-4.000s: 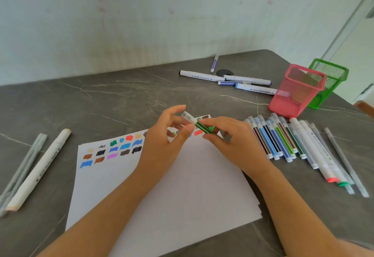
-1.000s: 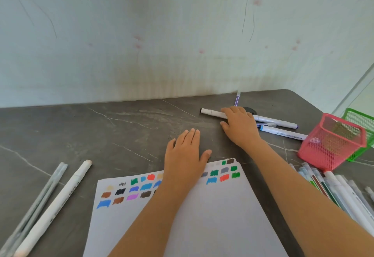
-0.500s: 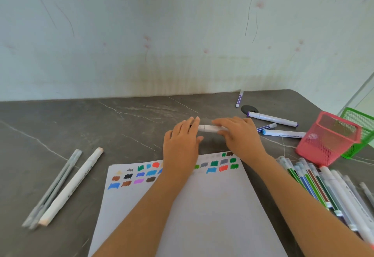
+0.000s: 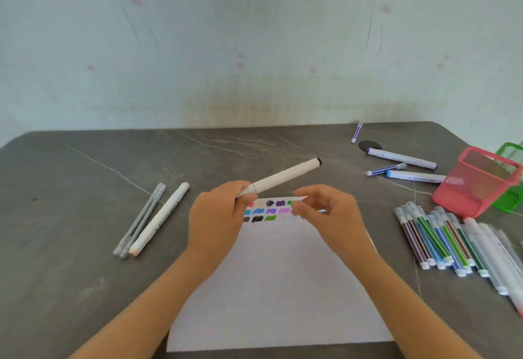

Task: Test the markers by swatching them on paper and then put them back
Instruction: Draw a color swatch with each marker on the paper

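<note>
At frame centre our left hand grips the white marker by its lower end, above the paper. Our right hand, loosely curled and empty, should pull the cap straight off along the barrel.

We take this for a home study corner: a grey marble-patterned surface against a pale wall marked with pen scribbles and pink smudges, a pink mesh pen pot at its right edge.

two baskets (pink basket, green basket)
</note>
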A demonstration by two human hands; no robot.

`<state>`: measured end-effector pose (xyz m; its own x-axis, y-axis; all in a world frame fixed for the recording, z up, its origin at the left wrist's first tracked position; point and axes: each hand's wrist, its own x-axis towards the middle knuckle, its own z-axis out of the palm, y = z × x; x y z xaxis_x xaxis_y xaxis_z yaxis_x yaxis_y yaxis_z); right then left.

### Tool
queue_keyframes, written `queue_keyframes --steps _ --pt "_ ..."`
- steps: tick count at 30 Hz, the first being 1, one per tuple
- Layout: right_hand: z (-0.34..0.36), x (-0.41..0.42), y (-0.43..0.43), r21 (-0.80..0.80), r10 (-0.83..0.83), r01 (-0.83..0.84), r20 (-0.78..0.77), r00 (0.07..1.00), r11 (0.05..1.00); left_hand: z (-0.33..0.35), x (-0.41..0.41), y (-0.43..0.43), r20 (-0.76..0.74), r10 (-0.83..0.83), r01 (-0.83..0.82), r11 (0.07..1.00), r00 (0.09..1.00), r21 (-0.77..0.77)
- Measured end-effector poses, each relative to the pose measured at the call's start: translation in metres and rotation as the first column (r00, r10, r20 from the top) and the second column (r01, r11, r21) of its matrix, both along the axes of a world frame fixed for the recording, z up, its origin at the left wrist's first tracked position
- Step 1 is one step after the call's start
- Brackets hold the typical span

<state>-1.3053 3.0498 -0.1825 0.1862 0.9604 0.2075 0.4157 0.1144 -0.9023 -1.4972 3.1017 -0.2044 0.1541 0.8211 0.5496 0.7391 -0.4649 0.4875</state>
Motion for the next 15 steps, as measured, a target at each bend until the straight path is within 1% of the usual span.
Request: queue_keyframes --steps 1,2,3,6,10,15 --pt "0.001 -0.011 -0.002 -0.131 0.039 -0.054 -0.112 0.993 0.990 0.001 -0.008 -0.005 0.040 -0.009 0.010 0.999 0.999 -0.043" --pt "0.002 -0.021 -0.002 -0.223 0.061 -0.109 -0.210 0.976 0.969 0.001 -0.014 -0.010 0.062 -0.024 0.029 0.997 0.998 -0.069" --pt "0.003 -0.029 -0.001 -0.270 0.071 -0.155 -0.295 0.953 0.950 0.001 -0.020 -0.014 0.070 -0.046 0.052 0.995 0.997 -0.085" --pt "0.004 -0.049 0.005 -0.267 0.075 -0.219 -0.462 0.884 0.939 -0.003 -0.035 -0.019 0.071 -0.116 0.122 0.988 0.991 -0.097" --pt "-0.001 -0.066 0.013 -0.262 0.037 -0.219 -0.559 0.828 0.940 -0.010 -0.053 -0.015 0.064 -0.194 0.201 0.973 0.979 -0.113" --pt "-0.010 -0.078 0.016 -0.258 -0.016 -0.166 -0.581 0.814 0.952 -0.017 -0.066 -0.012 -0.016 -0.240 0.240 0.971 0.971 -0.022"
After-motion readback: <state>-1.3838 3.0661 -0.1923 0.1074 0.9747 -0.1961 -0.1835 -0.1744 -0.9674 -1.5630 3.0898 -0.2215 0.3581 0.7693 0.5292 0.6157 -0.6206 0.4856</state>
